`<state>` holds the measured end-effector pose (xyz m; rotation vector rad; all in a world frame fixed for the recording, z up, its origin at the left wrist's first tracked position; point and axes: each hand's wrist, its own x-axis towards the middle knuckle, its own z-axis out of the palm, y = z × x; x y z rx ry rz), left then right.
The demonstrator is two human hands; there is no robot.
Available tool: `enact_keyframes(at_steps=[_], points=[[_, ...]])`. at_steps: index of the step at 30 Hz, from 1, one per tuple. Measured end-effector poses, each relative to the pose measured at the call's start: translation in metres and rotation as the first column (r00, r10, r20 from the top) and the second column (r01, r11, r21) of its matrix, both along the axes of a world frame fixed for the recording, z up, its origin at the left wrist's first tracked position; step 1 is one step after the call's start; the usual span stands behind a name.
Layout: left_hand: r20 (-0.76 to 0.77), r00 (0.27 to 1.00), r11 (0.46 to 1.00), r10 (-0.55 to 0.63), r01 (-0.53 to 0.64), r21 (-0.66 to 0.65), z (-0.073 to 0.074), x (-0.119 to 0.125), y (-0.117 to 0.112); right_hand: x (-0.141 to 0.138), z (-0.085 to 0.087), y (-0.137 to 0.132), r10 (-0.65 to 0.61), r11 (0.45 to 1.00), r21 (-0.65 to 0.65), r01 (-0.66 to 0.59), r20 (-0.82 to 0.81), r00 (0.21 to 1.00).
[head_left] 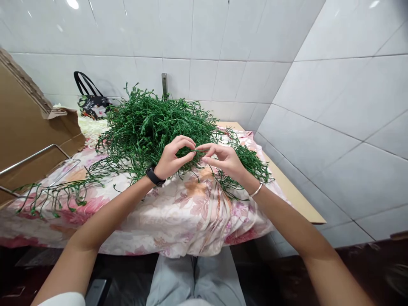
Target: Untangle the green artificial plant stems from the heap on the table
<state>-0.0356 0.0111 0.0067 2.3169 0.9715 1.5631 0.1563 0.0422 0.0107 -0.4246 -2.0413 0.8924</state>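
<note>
A big heap of green artificial sprigs (149, 123) lies on a table covered with a floral cloth (178, 212). My left hand (174, 158), with a black band on the wrist, and my right hand (223, 159), with a silver bangle, meet in front of the heap. Both pinch the same thin green sprig (198, 151) between fingertips, fingers curled. Loose sprigs (57, 191) trail off to the left over the cloth.
A cardboard box (28, 123) stands at the left with a metal rail (35, 155) in front of it. A black floral bag (92, 104) sits at the back against the white tiled wall. The bare table edge (296, 195) runs along the right wall.
</note>
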Motion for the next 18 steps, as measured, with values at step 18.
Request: enact_keyframes(at_steps=[18], points=[[-0.104, 0.994, 1.000, -0.016, 0.013, -0.023, -0.0017, 0.0053, -0.0052, 0.0011, -0.0037, -0.0034, -0.120, 0.934, 0.342, 0.105, 0.024, 0.992]])
